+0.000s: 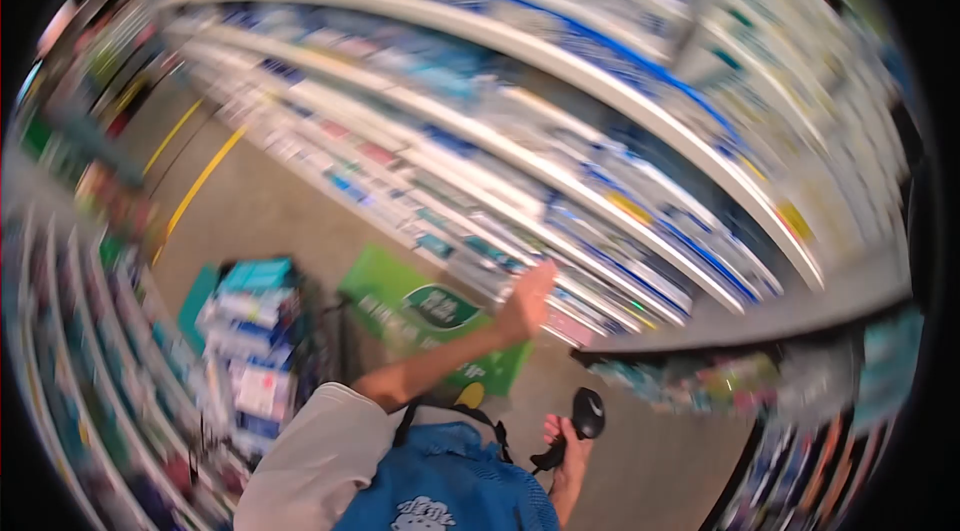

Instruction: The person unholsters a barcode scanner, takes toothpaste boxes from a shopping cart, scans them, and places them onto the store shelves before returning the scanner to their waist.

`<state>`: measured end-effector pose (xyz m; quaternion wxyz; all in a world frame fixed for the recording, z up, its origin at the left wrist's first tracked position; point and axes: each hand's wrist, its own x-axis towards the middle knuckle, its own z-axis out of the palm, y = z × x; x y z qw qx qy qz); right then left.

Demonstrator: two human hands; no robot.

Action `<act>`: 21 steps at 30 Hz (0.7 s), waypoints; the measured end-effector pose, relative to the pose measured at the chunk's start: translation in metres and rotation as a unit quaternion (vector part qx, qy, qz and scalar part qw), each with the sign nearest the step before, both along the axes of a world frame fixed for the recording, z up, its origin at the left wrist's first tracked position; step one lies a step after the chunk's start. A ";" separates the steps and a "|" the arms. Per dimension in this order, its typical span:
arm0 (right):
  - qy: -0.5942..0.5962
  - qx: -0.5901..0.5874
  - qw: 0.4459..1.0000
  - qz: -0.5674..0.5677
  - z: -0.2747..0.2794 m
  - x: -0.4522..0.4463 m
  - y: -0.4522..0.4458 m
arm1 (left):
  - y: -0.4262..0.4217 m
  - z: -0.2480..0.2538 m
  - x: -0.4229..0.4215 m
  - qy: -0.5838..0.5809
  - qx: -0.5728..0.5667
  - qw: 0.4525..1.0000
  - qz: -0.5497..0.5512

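My left hand reaches out to the lower shelves in front of me. Motion blur smears its fingers, so I cannot make out their pose or any contact with the goods. A black handheld barcode scanner is in my right hand, low in front of my body, with the fingers wrapped round its handle. The scanner's head points up. Small boxes and packets, too blurred to read, fill the shelf rows near my left hand.
A green sign board stands below my left forearm. Left of it is a pile of boxed goods, turquoise on top. More stocked shelves line the left side. Yellow lines mark the aisle floor. A blue apron or vest covers my front.
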<state>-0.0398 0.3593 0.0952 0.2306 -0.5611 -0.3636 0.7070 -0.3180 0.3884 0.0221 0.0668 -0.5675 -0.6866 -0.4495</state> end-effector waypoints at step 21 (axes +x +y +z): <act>-0.009 -0.001 0.921 0.391 0.011 -0.189 -0.074 | -0.496 -0.094 -0.202 -0.226 -0.369 0.586 0.684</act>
